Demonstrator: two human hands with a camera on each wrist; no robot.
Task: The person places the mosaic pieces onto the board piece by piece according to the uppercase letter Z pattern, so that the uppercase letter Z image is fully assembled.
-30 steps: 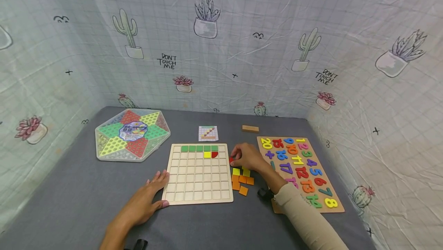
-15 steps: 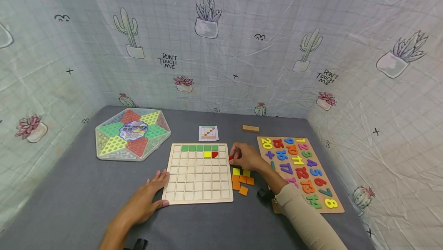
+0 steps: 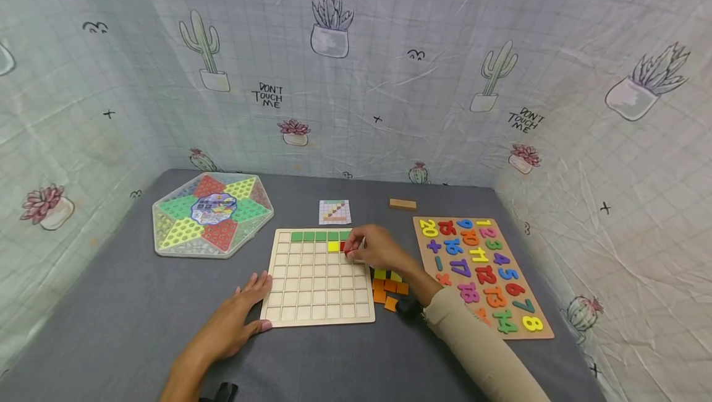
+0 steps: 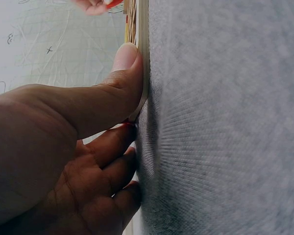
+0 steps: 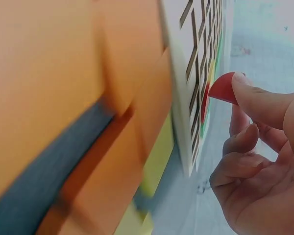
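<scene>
Right hand (image 3: 375, 248) pinched a red piece (image 5: 222, 89) over the grid board (image 3: 311, 278)

I watched the right hand grip the red piece between thumb and fingertips, tilted near the board's upper right; whether it touched the board I could not tell. My left hand (image 3: 235, 318) lay open, thumb and fingers against the board's left edge. Five green squares (image 3: 308, 237) ran along the top row, with a yellow square (image 3: 332, 246) and a second red piece (image 3: 342, 245) beneath, the latter partly hidden. Loose orange pieces (image 3: 390, 286) and yellow pieces (image 3: 379, 274) sat just right of the board on the grey tabletop (image 3: 311, 365).

Beyond them I read coloured numerals on the number board (image 3: 429, 269), 1 to 18 and 20, plus the signs + and −; one numeral by the sleeve (image 3: 467, 334) was partly covered. Twice the backdrop (image 3: 356, 80) said "DON'T TOUCH ME". The hexagonal box (image 3: 183, 232) bore a label (image 3: 214, 209) too small for me to read. Behind the grid board lay a card (image 3: 335, 211) printed with coloured shapes.
</scene>
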